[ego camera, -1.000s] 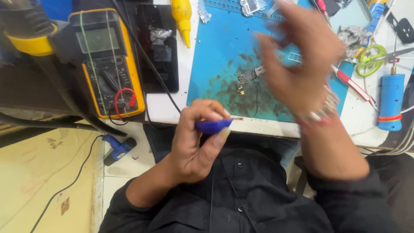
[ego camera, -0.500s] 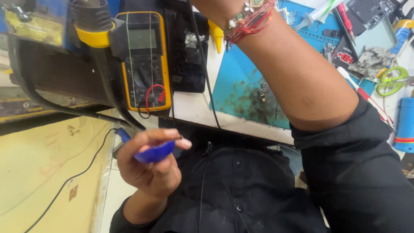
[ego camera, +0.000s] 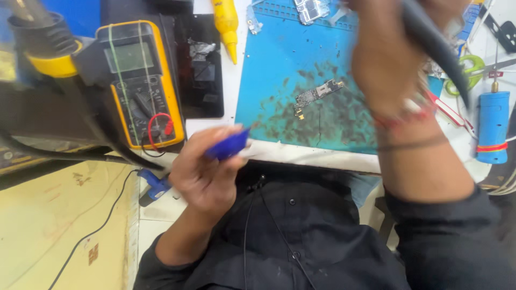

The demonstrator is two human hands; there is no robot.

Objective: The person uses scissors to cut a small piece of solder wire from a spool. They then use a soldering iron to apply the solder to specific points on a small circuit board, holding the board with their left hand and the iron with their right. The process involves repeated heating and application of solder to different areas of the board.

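Left hand grips blue tool; right hand lifts dark handle over mat.

Left hand [ego camera: 207, 174] closed around blue-handled tool [ego camera: 228, 145], held at its light, stiff grip. Beyond the tool's tip, fragile small circuit board [ego camera: 317, 95] lies on blue mat [ego camera: 274, 70]; hold by edges. Right hand [ego camera: 387, 70] wraps black handpiece [ego camera: 435, 48], blurred. Half a second ago, arm stretched farther.

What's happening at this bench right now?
A person sits at a cluttered repair bench. Their left hand holds a small blue tool near the front edge of a stained blue work mat. Their right hand, blurred, is raised over the mat and grips a dark cable or handle. A small circuit board lies untouched on the mat. A yellow multimeter stands to the left, and a blue cylinder sits at the right.
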